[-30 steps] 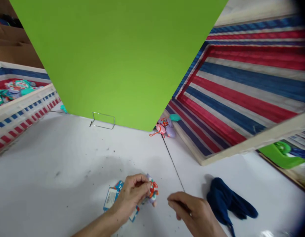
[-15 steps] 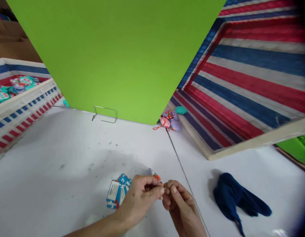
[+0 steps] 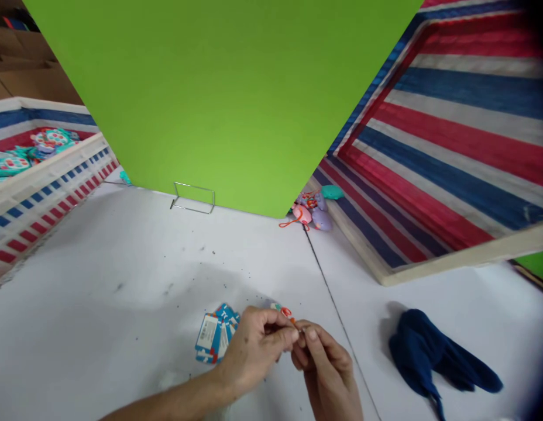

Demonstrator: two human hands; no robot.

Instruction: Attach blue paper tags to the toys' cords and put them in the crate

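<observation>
My left hand is closed in a pinch, thumb against forefinger, on an orange cord. The cord leads to a small toy, white and lilac with red and green bits, lying mostly hidden behind my fingers. Fingertip to fingertip with it, my right hand pinches too; a tiny shiny bit shows between the two hands, too small to name. Just left of my left hand lies a fanned stack of blue and white cards, one with a barcode label.
A dark blue cloth lies at right. Lilac, pink and teal toys with orange loops lie by a tilted striped basket. A green panel stands behind a wire stand. Another basket at left holds dotted teal pieces.
The whole view has shifted slightly, things now sitting a little further right. Both hands stay pinched together at nearly the same place, with small finger movements.
</observation>
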